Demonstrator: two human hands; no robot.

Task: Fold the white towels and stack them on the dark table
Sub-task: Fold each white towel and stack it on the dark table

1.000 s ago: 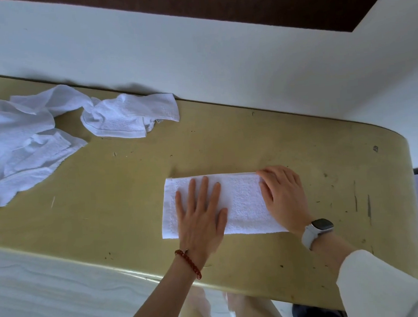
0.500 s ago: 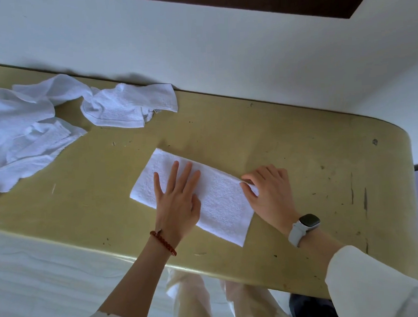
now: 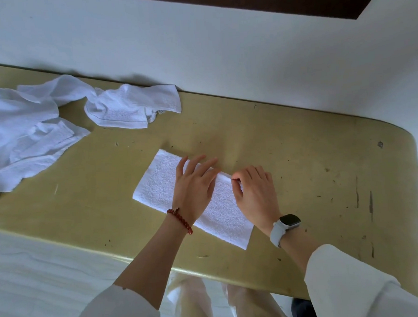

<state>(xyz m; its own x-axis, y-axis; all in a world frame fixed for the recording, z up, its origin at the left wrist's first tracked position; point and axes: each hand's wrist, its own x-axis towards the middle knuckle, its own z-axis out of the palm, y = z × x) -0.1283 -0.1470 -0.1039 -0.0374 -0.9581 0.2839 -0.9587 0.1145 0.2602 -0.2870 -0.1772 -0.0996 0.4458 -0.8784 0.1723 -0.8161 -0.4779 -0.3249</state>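
Observation:
A folded white towel (image 3: 156,185) lies as a long strip, slanted, on the yellowish table (image 3: 301,177). My left hand (image 3: 194,183) rests flat on the strip's middle with fingers spread and straight. My right hand (image 3: 256,194) is at the strip's far right edge, its fingers curled and thumb pinching the towel's edge. A crumpled white towel (image 3: 130,109) lies at the back of the table, and a loose heap of white towels (image 3: 20,134) covers the left end.
A white wall (image 3: 221,48) runs along the table's back edge. The table's rounded right end (image 3: 411,152) has bare scuffed surface. Pale floor (image 3: 40,288) and my legs show below the near edge.
The towel strip has turned from level to slanted, its left end now farther from me. My left hand slid toward the right hand; my right hand went from flat to pinching the edge.

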